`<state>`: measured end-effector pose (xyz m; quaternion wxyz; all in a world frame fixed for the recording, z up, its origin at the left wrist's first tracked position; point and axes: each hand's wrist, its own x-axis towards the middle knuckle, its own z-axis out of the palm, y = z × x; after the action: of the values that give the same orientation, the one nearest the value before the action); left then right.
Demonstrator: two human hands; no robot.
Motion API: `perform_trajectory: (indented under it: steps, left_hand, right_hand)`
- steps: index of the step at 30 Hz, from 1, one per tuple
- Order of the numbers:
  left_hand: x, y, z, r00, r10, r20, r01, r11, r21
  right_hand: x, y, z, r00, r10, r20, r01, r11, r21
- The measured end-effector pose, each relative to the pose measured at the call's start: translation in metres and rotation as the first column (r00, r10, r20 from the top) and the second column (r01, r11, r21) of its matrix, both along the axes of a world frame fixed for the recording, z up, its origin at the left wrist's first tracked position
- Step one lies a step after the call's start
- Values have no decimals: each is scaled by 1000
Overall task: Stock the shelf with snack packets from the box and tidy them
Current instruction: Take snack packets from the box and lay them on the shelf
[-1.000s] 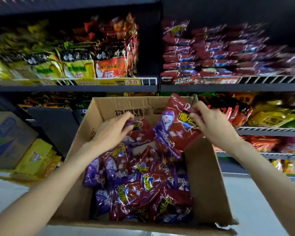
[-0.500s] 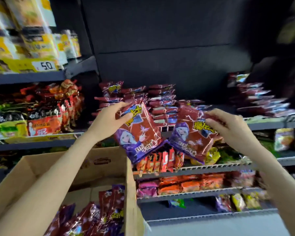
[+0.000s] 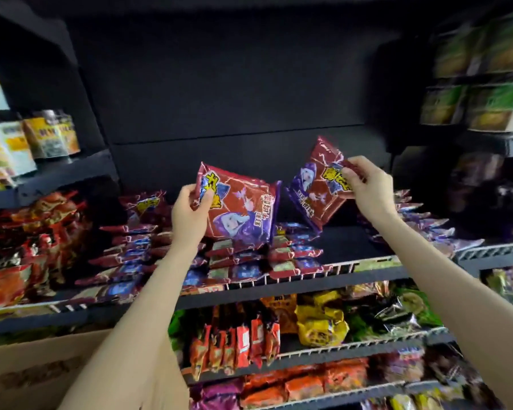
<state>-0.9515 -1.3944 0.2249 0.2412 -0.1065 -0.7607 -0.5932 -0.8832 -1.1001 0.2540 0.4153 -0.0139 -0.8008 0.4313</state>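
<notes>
- The scene is lit evenly from the front and above; the forearms and both hands, the left hand (image 3: 190, 216) and the right hand (image 3: 369, 190), are rendered bright and pale.
- The black back panel (image 3: 234, 84) of the shelving is left very dark, with almost no detail recorded.
- Soft glare is caught on the foil of the two raised packets (image 3: 243, 211) and on the stacked packets (image 3: 282, 255) below them.
- Motion blur is seen across the frame, heaviest on the green boxes (image 3: 483, 105) at upper right and the jars (image 3: 51, 137) at left.
- Wide-angle distortion is shown at the edges, where shelf lines are bent and tilted.
- Print on the packaging is mostly smeared and unreadable.
</notes>
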Motion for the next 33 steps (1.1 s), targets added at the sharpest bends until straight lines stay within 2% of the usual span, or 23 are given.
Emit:
perform_trajectory:
  steps: [4, 8, 12, 16, 22, 25, 28, 30, 33]
  left_hand:
    - [-20, 18, -11, 993, 111, 43, -116, 984, 132]
    - [-41, 24, -12, 985, 174, 6, -171, 959, 227]
    - [-64, 30, 3, 980, 191, -63, -167, 945, 280]
    - [-85, 60, 12, 966, 172, -194, -157, 983, 92]
    - [-122, 128, -18, 949, 132, -286, -213, 937, -277]
    - [-138, 145, -34, 902, 75, -426, -281, 850, -445]
    - [-156, 149, -47, 800, -117, -589, -375, 668, -643]
    - [-162, 148, -54, 820, -233, -523, -348, 522, -778]
    - [-164, 149, -59, 951, -190, -243, -170, 334, -927]
  right_hand:
    - [-70, 0, -26, 994, -52, 93, 35, 983, 179]
    - [-119, -7, -60, 991, 52, 127, -87, 954, 287]
    - [-145, -2, -91, 934, 187, 305, -294, 886, 358]
    - [-151, 4, -110, 883, 204, 422, -401, 796, 454]
    - [-146, 3, -115, 843, 124, 523, -381, 824, 419]
    - [-141, 5, -117, 859, 99, 502, -344, 838, 424]
    - [-135, 8, -118, 853, 127, 507, -357, 849, 390]
    - [-133, 11, -117, 854, 150, 498, -366, 854, 369]
    - [-134, 14, -118, 857, 150, 493, -352, 869, 348]
